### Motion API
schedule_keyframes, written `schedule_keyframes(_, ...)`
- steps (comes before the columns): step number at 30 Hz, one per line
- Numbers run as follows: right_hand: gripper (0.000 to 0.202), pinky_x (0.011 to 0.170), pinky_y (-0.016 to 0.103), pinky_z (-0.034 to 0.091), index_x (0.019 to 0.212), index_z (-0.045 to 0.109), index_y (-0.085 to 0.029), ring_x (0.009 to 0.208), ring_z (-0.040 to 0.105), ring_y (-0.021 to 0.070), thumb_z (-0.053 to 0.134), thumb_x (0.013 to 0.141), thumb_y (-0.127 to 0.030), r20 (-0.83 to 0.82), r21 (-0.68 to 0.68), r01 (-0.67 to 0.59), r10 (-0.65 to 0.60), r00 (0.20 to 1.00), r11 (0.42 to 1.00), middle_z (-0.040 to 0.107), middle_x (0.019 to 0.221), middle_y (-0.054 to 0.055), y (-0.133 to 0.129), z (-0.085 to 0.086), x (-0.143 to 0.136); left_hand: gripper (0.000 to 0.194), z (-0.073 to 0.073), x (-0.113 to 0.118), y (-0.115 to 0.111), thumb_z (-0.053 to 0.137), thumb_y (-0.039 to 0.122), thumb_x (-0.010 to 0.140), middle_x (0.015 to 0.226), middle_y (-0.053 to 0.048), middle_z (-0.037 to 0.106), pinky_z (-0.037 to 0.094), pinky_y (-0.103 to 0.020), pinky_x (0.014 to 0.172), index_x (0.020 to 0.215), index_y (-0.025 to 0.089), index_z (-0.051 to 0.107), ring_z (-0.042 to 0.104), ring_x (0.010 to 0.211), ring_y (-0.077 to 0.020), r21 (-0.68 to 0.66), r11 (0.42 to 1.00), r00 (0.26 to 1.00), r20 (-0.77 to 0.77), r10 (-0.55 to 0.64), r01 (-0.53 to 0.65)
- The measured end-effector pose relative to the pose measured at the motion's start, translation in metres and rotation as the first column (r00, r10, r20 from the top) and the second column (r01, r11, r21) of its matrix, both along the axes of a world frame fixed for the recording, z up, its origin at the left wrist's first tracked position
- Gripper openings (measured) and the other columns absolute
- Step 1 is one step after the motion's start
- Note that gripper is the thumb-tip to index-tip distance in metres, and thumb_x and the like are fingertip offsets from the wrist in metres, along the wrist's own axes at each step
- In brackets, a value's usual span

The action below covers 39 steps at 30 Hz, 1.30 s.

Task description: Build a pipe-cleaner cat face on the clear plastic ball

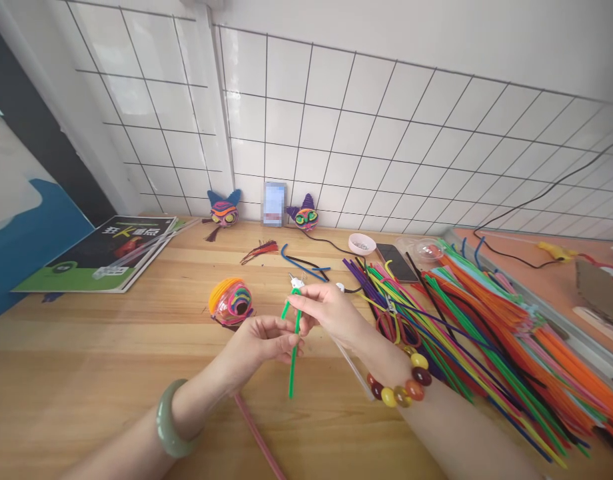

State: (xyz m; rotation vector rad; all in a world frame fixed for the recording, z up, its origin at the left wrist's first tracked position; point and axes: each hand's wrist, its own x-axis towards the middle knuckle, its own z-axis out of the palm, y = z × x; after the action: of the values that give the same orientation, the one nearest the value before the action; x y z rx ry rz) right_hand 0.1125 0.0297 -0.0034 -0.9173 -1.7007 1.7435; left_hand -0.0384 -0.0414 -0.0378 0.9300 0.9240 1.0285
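Between my two hands is a green pipe cleaner [292, 373], folded over at its top with one end hanging down. My left hand [266, 339] pinches it around the middle. At the upper bend, the fingers of my right hand [322, 308] close on it. Just behind my left hand sits a clear ball [226, 299] partly wrapped in orange, pink and blue pipe cleaners, with a coiled eye shape on its side. A white-and-silver small item [296, 281] lies behind my right fingers, partly hidden.
Bundles of coloured pipe cleaners [486, 333] cover the right side. Along the wall stand two cat-like figures, one blue-eared [224, 208], one purple-eared [304, 213], and a lit phone [274, 203]. A pink bowl [362, 244], dark phone [396, 263] and magazine [111, 247] lie farther back.
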Motion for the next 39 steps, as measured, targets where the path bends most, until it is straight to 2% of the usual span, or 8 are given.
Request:
schedule_keyframes(3,0.033,0.043,0.019,0.042,0.069,0.059,-0.013,0.04,0.05,0.0074,0.062,0.075,-0.046,0.011,0.019,-0.014,0.014,1.0,1.0,0.054,0.047,-0.003,0.0,-0.001,0.0,0.017,0.0,0.001,0.0,0.072,0.028,0.07,0.072,-0.005,0.071,0.049,-0.022,0.061,0.08,0.014,0.071,0.063,0.067,-0.0145,0.028,0.999,0.999,-0.029,0.022,-0.021)
schedule_keyframes(10,0.034,0.043,0.018,0.04,0.069,0.063,-0.013,0.042,0.05,0.0066,0.06,0.077,-0.046,0.076,0.129,-0.053,0.043,0.996,0.99,0.057,0.054,-0.001,0.002,-0.001,0.0,0.017,0.003,-0.004,0.001,0.066,0.032,0.076,0.076,-0.006,0.07,0.05,-0.027,0.071,0.079,0.016,0.072,0.062,0.073,-0.0164,0.097,0.989,0.994,0.009,0.113,-0.113)
schedule_keyframes(15,0.032,0.045,0.019,0.04,0.078,0.062,-0.014,0.045,0.052,0.0069,0.062,0.076,-0.046,0.028,0.076,-0.029,0.027,0.999,0.997,0.058,0.063,-0.002,0.001,0.002,0.0,0.016,0.005,-0.007,0.003,0.069,0.029,0.073,0.072,-0.007,0.071,0.049,-0.026,0.067,0.075,0.014,0.073,0.063,0.069,-0.0162,0.004,0.991,0.987,0.092,0.13,-0.131)
schedule_keyframes(20,0.033,0.047,0.02,0.039,0.071,0.063,-0.014,0.046,0.051,0.0078,0.059,0.078,-0.046,0.035,0.114,-0.036,0.032,0.999,0.993,0.054,0.055,-0.002,0.002,0.003,0.001,0.014,0.005,-0.008,0.003,0.069,0.026,0.073,0.071,-0.006,0.07,0.049,-0.024,0.065,0.072,0.013,0.072,0.062,0.065,-0.0133,-0.033,0.989,0.975,0.166,0.151,-0.147)
schedule_keyframes(27,0.034,0.049,0.021,0.036,0.064,0.062,-0.015,0.047,0.05,0.0091,0.055,0.082,-0.043,0.137,0.248,-0.08,0.047,0.989,0.965,0.053,0.049,-0.002,0.002,0.007,0.005,0.015,0.006,-0.008,0.003,0.066,0.026,0.076,0.071,-0.005,0.07,0.049,-0.024,0.065,0.072,0.013,0.071,0.062,0.064,-0.012,-0.027,0.993,0.975,0.188,0.118,-0.115)
schedule_keyframes(32,0.031,0.05,0.021,0.038,0.069,0.063,-0.015,0.048,0.051,0.0094,0.053,0.084,-0.04,0.158,0.338,-0.056,0.002,0.987,0.94,0.053,0.052,-0.002,0.001,0.011,0.006,0.013,0.005,-0.004,0.0,0.071,0.026,0.073,0.075,-0.004,0.07,0.049,-0.025,0.068,0.079,0.015,0.07,0.063,0.069,-0.0128,-0.054,0.998,0.986,0.159,0.052,-0.044)
schedule_keyframes(39,0.027,0.049,0.018,0.038,0.067,0.058,-0.015,0.051,0.053,0.0086,0.052,0.085,-0.034,0.144,0.356,-0.071,0.021,0.989,0.932,0.051,0.056,-0.003,-0.002,0.009,0.003,0.009,0.002,-0.001,-0.002,0.072,0.022,0.072,0.069,-0.003,0.069,0.046,-0.02,0.064,0.074,0.013,0.07,0.063,0.066,-0.0106,-0.107,0.994,0.982,0.189,0.013,0.007)
